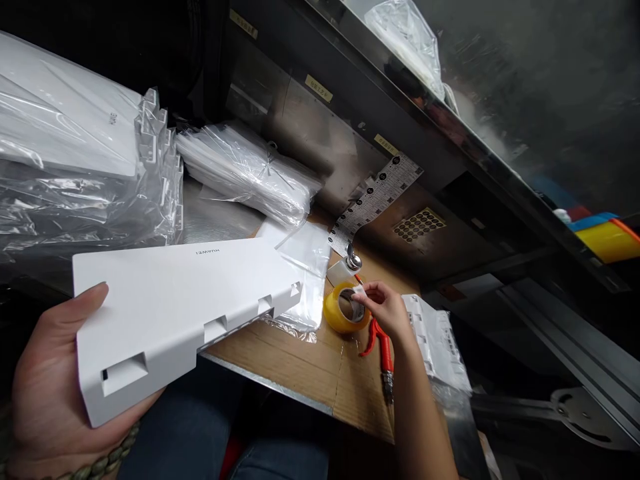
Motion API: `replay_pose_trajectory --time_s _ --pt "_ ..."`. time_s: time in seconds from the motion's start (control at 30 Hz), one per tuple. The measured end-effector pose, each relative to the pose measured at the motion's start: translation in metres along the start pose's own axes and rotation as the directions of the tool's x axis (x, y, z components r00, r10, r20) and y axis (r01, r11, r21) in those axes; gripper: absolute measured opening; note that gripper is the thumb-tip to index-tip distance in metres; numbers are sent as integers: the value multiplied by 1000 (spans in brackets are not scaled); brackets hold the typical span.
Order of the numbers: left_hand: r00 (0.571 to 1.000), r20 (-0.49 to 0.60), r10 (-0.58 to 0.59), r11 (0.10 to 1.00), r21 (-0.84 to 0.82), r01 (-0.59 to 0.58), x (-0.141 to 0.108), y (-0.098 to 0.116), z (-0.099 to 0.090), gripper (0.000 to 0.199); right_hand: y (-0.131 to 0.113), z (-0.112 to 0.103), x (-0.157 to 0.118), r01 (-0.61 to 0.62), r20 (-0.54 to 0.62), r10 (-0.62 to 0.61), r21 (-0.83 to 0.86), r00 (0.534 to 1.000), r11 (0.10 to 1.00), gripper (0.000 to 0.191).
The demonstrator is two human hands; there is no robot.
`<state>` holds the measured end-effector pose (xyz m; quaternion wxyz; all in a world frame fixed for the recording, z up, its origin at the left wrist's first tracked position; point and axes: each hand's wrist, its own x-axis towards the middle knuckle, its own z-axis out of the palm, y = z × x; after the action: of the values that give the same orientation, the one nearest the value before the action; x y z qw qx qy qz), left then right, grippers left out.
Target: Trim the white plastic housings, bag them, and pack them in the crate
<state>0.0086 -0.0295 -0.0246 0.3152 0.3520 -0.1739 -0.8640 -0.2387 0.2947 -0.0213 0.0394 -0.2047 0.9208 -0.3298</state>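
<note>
Casing in hand, tape being started.
Left hand [55, 380] clasps the unbagged white casing [175, 313]; right hand [387, 310] pinches the tape roll [345, 308] end mid-worktop [300, 363], nothing taped yet.

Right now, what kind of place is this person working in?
Probably a packing bench in a factory or workshop. The left hand holds a white plastic device case, more lie wrapped in clear plastic bags, and the right hand is at a roll of yellow tape on the cardboard-covered bench.
</note>
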Motion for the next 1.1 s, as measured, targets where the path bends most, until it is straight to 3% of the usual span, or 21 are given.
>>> replay_pose_trajectory --time_s 0.1,0.27,0.43,0.7,0.93,1.1 --pt "1000 -17 -8 1000 29 8 -1 0 1 34 -5 -5 12 9 -101 -6 24 995 1000 48" --pt "998 -56 -8 1000 29 10 -5 -3 4 40 -18 -6 43 55 -259 -78 -97 963 994 39" --pt "999 -40 13 999 39 -11 -8 -1 10 33 -31 -5 57 124 -199 -191 -309 961 943 22" --pt "998 -59 5 1000 -4 -5 -14 -4 16 29 -39 -9 59 176 -127 -268 -485 955 857 26" --pt "996 -88 -33 997 -77 27 -18 -5 18 31 -42 -8 61 175 -151 -268 -451 952 875 25" --pt "989 -136 -64 997 -54 57 -28 -6 25 28 -57 -18 30 110 -362 -202 -258 910 960 28"
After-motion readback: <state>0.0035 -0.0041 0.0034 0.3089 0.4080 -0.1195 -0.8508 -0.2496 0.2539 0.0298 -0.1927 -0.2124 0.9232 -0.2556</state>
